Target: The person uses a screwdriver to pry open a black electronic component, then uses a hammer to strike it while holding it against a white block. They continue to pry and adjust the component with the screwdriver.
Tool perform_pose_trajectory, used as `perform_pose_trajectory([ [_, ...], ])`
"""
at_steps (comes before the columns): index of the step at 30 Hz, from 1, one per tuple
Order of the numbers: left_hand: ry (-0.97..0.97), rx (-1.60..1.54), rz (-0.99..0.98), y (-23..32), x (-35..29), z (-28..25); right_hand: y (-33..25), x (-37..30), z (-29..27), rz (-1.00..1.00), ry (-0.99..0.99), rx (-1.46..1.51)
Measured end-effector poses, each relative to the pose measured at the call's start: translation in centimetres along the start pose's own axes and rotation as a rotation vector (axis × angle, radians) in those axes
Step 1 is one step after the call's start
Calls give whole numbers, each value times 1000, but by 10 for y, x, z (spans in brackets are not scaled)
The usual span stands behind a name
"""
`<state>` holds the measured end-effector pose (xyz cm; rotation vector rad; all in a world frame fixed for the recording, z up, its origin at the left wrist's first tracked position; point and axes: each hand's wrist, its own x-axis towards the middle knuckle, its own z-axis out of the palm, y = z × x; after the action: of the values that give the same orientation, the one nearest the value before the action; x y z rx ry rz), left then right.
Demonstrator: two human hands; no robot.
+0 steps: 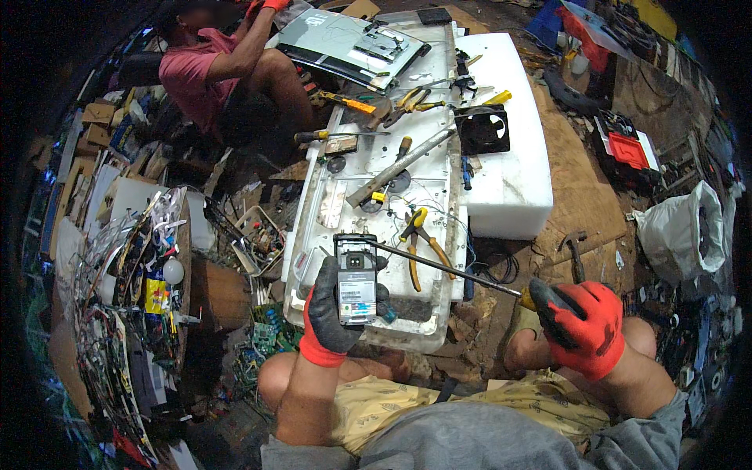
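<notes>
My left hand, in a black and red work glove, is closed around a small handheld electronic device. Its back faces up, with a printed label and a dark frame at the top end. In my right hand, gloved alike, is the yellowish handle of a long screwdriver. The metal shaft reaches left across the table, its tip at the device's upper right corner; whether it touches I cannot tell. Yellow-handled pliers lie just beyond the shaft, on the dirty white panel used as a worktop.
Farther along lie a metal bar, a black fan, a hammer and a flat screen panel. A white foam block adjoins the worktop. Cable scrap heaps up left; a white sack stands right. Another person sits far left.
</notes>
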<state>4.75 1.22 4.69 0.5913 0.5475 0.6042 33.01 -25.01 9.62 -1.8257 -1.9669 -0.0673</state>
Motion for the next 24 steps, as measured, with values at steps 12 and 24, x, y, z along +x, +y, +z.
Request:
perform_pose_trajectory([
  [12,-25,110,26,5,-6,-3,8,-9,6,-89,157,-178],
  [24,16,90,49,5,-8,3,17,-4,11,877,-305,1136],
])
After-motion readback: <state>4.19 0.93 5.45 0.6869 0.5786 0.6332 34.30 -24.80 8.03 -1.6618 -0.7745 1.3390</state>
